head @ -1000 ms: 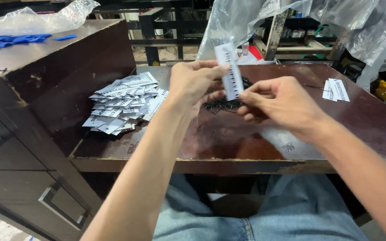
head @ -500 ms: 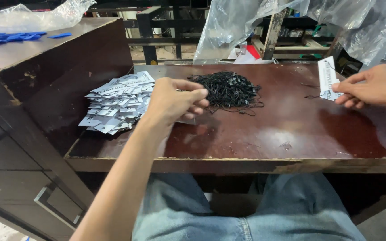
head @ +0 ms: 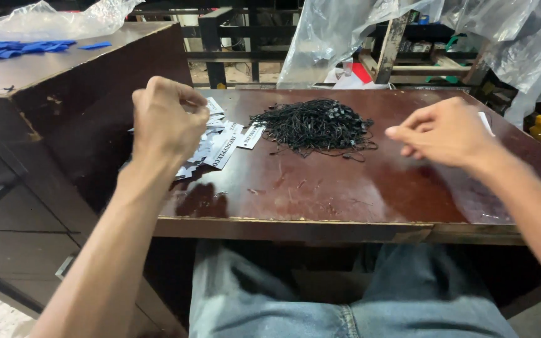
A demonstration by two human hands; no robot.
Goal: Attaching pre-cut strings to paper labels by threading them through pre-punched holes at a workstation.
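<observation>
dark reddish-brown wooden table (head: 345, 194), glossy, worn along front edge. on it: heap of black strings (head: 314, 124) near middle back; spread of white paper tags (head: 223, 145) at left, just beside heap; white slips (head: 486, 122) at right, mostly hidden.

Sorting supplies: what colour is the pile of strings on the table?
Black; the strings show best in the head view.

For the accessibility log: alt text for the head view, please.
A seated person's left hand hovers curled over white paper tags, right hand held empty above a dark wooden table; a heap of black string loops lies between them.
</observation>
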